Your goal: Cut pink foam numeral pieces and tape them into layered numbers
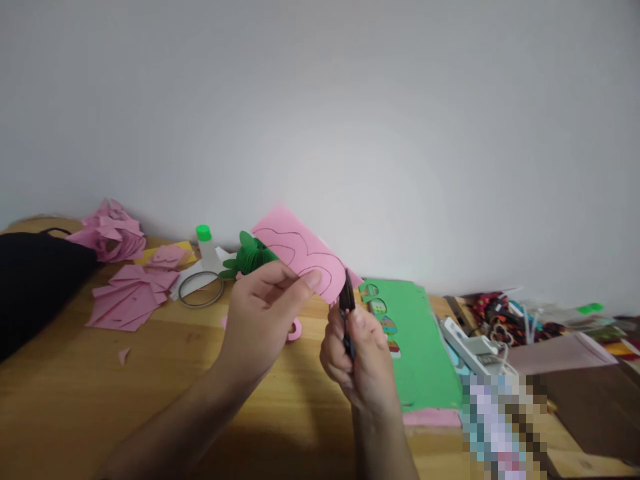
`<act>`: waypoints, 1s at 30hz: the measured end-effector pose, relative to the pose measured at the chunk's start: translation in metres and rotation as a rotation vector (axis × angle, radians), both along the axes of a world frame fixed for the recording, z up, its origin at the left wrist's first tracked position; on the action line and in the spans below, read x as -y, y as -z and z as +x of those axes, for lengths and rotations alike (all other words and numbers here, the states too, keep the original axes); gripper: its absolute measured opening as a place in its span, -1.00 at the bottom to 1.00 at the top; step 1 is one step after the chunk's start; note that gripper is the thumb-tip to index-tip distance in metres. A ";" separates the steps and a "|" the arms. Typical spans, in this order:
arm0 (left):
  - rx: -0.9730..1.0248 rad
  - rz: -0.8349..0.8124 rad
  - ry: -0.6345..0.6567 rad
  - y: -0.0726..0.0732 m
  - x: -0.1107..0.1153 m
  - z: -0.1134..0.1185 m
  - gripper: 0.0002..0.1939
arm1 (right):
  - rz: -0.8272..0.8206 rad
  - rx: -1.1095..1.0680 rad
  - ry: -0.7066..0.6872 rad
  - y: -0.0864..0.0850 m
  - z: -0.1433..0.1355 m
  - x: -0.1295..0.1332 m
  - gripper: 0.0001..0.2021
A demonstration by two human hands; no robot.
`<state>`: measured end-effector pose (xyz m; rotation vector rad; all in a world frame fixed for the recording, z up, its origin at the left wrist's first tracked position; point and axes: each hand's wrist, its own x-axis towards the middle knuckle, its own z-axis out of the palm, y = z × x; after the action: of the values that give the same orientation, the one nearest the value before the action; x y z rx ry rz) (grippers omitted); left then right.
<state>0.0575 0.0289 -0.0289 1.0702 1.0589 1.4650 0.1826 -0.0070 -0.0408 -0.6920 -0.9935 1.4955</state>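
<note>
Between the thumb and fingers of my left hand (267,310) is a piece of pink paper (285,230), raised above the table. Dark curved lines are drawn on it, one inside another. My right hand (363,357) grips a pair of black scissors (347,300), with the blades pointing up at the paper's right edge. Whether the blades are parted is hard to make out. Behind my left hand sits a green folded-paper piece (249,253), partly hidden. A curled pink paper shape (295,329) shows below the held paper.
Pink paper pieces (133,297) and a roll of tape (201,289) lie left, near a green-capped bottle (205,243). A green sheet (423,347) lies right, beside a white power strip (465,343). A black item (40,287) covers the left edge. A wall (320,120) stands behind.
</note>
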 end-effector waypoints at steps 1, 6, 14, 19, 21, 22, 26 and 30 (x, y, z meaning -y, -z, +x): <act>0.000 0.011 0.022 0.000 0.000 -0.001 -0.68 | -0.004 0.002 0.002 0.000 0.000 0.000 -0.57; -0.034 0.058 0.100 -0.005 -0.002 -0.007 -0.79 | -0.008 0.024 0.006 -0.002 0.003 -0.001 -0.56; 0.065 0.032 0.100 -0.013 0.000 -0.008 -0.77 | -0.002 0.050 0.003 -0.002 0.002 -0.002 -0.57; 0.051 0.072 0.091 -0.010 -0.002 -0.009 -0.76 | -0.006 0.070 0.006 -0.003 0.003 -0.003 -0.56; 0.042 0.084 0.073 -0.008 -0.003 -0.010 -0.76 | -0.005 0.069 -0.001 -0.002 0.003 -0.003 -0.56; 0.038 0.085 0.069 -0.007 -0.004 -0.010 -0.77 | -0.006 0.068 -0.003 -0.002 0.003 -0.003 -0.56; 0.054 0.084 0.067 -0.006 -0.004 -0.009 -0.78 | -0.013 0.080 0.003 0.001 0.003 -0.003 -0.56; 0.063 0.104 0.048 -0.007 -0.004 -0.009 -0.78 | -0.011 0.090 0.004 0.003 0.004 -0.004 -0.56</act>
<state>0.0486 0.0330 -0.0215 1.1076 0.9152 1.5195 0.1867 -0.0032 -0.0438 -0.7747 -1.0519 1.4781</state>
